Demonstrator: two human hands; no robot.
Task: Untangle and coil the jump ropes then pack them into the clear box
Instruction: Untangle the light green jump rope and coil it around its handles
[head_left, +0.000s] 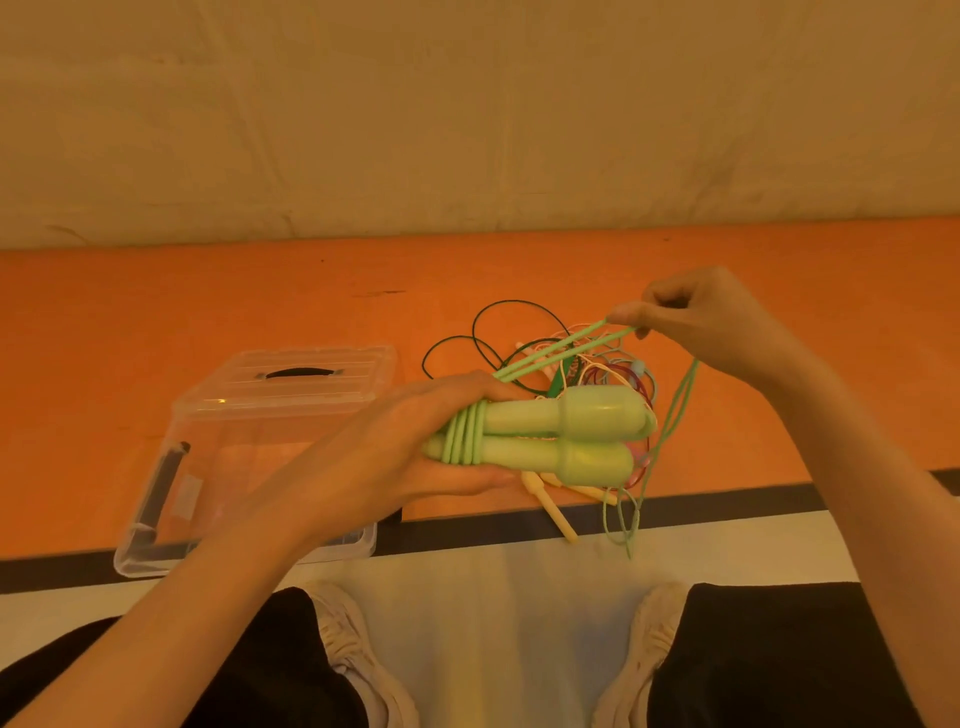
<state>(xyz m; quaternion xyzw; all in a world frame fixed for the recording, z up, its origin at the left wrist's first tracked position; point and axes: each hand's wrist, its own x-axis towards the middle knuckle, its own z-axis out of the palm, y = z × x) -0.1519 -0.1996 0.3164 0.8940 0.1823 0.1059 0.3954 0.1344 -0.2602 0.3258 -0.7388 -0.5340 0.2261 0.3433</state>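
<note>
Left hand (415, 447) gripping two green handles (566, 436) above the tabletop (156, 312), right hand (696, 317) pinching the green rope (561, 345), tangled ropes (597, 374) lying behind, clear box (171, 467) sitting left

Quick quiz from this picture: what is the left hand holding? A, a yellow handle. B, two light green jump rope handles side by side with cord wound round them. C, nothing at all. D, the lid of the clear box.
B: the left hand grips the two green handles together, several turns of green cord wrapped round their narrow ends, while the right hand pinches the cord's free length.
</note>
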